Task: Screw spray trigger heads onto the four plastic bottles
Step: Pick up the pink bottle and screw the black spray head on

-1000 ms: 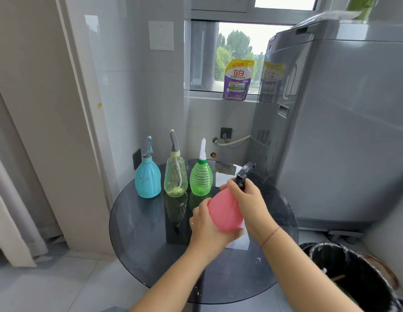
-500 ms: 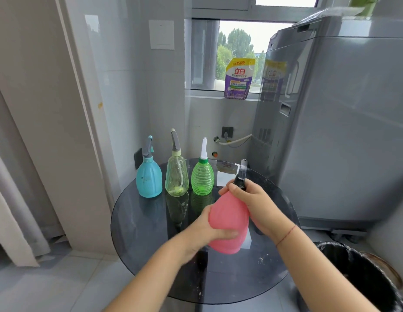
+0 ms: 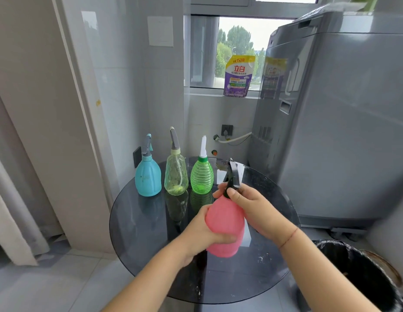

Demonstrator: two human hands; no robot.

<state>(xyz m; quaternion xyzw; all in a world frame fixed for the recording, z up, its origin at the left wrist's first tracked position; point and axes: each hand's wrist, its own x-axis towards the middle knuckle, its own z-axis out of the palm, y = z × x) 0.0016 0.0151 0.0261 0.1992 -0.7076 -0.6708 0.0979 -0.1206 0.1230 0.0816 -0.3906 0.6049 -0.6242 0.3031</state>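
In front of me is a round dark glass table [image 3: 137,221]. At its far edge three bottles stand in a row: blue bottle [image 3: 148,176], clear yellowish bottle [image 3: 176,176], green bottle [image 3: 202,176].

Home laundry corner: washing machine [image 3: 344,122], detergent pouch [image 3: 239,76].

I see the pink bottle [image 3: 225,224] upright above the glass table, its black trigger head [image 3: 232,174] seated at the neck. Behind stand the blue bottle [image 3: 148,177], clear yellowish bottle [image 3: 176,174] and ribbed green bottle [image 3: 202,176], all capped with heads.
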